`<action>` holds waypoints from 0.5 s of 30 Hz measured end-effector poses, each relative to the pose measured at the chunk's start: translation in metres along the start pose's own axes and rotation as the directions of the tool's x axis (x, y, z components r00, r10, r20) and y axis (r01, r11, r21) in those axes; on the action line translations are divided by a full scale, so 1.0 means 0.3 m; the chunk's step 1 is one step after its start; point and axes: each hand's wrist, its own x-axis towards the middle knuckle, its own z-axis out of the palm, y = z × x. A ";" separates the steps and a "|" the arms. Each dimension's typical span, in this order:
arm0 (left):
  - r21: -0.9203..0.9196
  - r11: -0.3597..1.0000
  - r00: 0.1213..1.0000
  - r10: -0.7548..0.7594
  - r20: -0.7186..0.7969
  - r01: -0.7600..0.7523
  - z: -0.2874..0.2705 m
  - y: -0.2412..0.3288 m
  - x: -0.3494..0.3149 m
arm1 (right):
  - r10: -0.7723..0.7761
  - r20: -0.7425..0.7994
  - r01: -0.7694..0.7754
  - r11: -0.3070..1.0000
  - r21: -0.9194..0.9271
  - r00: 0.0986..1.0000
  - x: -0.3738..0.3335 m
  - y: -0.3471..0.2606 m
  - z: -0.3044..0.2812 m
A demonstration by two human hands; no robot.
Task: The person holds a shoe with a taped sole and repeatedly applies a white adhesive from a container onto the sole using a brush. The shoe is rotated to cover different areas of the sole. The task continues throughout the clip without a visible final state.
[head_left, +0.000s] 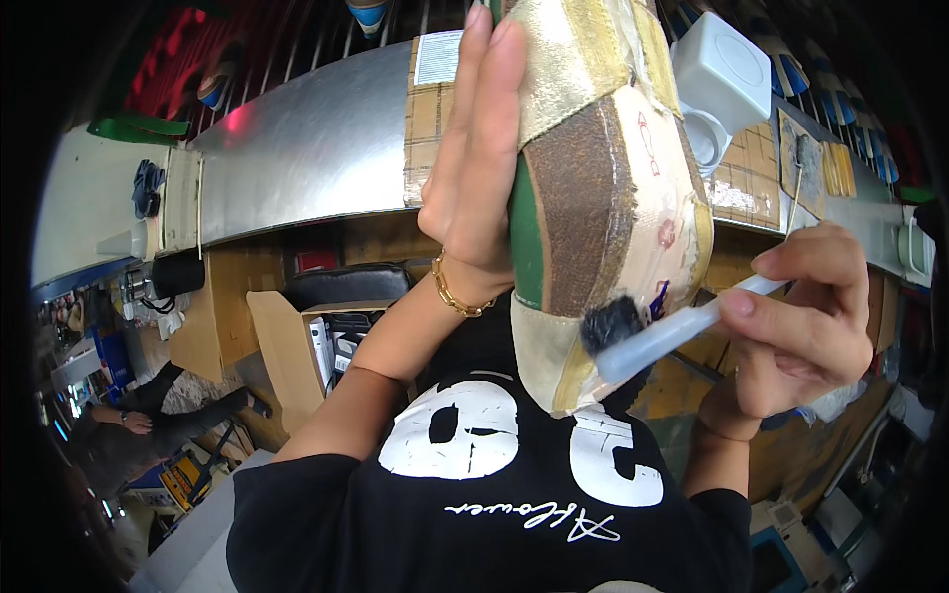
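A shoe upper (583, 193) in brown and pale gold is stretched over a green last (528, 237), its underside turned partly toward me. My left hand (474, 148) grips it from the left, with long fingers laid along its side and the thumb hidden behind. In my right hand (806, 311) is a brush (672, 334) with a whitish handle, pinched between thumb and fingers. Its dark bristles touch the lower end of the upper, at the border of the brown part and the pale underside.
Beyond the shoe runs a metal bench (306, 128) with a cardboard sheet (427, 128) on it. A white container (727, 64) stands at the back right. Below the bench, to the left, is an opened cardboard box (287, 341). Another person (148, 420) is at the far left.
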 end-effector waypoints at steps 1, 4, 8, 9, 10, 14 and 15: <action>-0.008 1.000 1.000 -0.016 -0.004 0.016 0.013 -0.009 -0.015 | 0.033 0.020 -0.034 0.997 0.068 0.999 0.010 0.005 -0.002; -0.011 1.000 1.000 -0.028 0.001 0.028 0.016 -0.044 -0.026 | 0.152 -0.133 -0.141 0.986 0.084 0.979 0.045 0.055 0.041; 0.113 0.993 0.996 -0.011 -0.094 0.021 0.037 -0.078 0.002 | 0.219 -0.214 -0.229 0.973 -0.025 0.952 0.051 0.032 0.071; 0.158 0.987 0.994 0.008 -0.109 0.010 0.032 -0.080 0.003 | 0.285 -0.178 -0.282 0.958 0.041 0.942 0.037 0.001 0.070; 0.204 0.979 0.992 0.026 -0.124 0.000 0.027 -0.083 0.004 | 0.370 -0.155 -0.357 0.928 0.110 0.916 0.024 -0.023 0.070; 0.280 0.959 0.987 0.083 -0.138 -0.041 0.029 -0.100 0.011 | 0.359 -0.154 -0.340 0.930 0.138 0.921 0.009 -0.041 0.093; 0.286 0.957 0.986 0.094 -0.139 -0.051 0.033 -0.100 0.012 | 0.335 -0.177 -0.326 0.942 0.078 0.926 0.011 -0.037 0.101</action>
